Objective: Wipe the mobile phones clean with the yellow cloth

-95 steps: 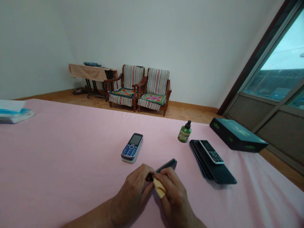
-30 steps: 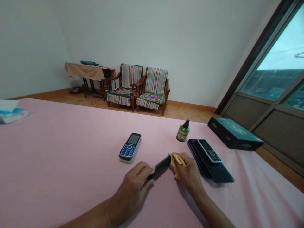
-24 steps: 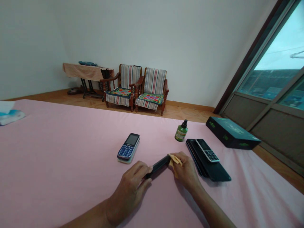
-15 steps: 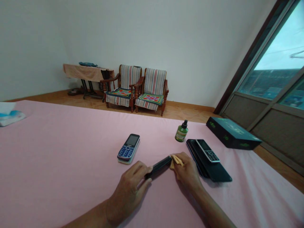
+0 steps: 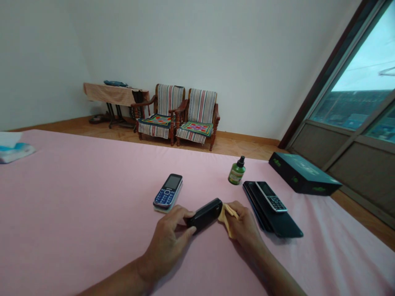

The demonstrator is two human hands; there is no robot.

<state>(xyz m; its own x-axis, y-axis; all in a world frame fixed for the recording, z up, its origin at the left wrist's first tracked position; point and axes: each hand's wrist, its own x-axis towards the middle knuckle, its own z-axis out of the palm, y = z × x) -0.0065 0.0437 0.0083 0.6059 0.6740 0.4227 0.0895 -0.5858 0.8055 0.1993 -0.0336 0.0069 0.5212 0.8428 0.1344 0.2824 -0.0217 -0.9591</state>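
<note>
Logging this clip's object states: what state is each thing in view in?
left hand: gripping the black phone
black phone: held low over the sheet, end touching the cloth
right hand: pinching the yellow cloth
yellow cloth: bunched
blue keypad phone: face up
green spray bottle: upright, capped
silver-keypad phone: face up on the black case
dark green box: shut

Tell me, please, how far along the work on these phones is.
Set down so far: the blue keypad phone and the silver keypad phone on black cases. In hand: a dark phone under the left hand, yellow cloth in the right hand. Left: unclear; the green spray bottle stands apart.
</note>
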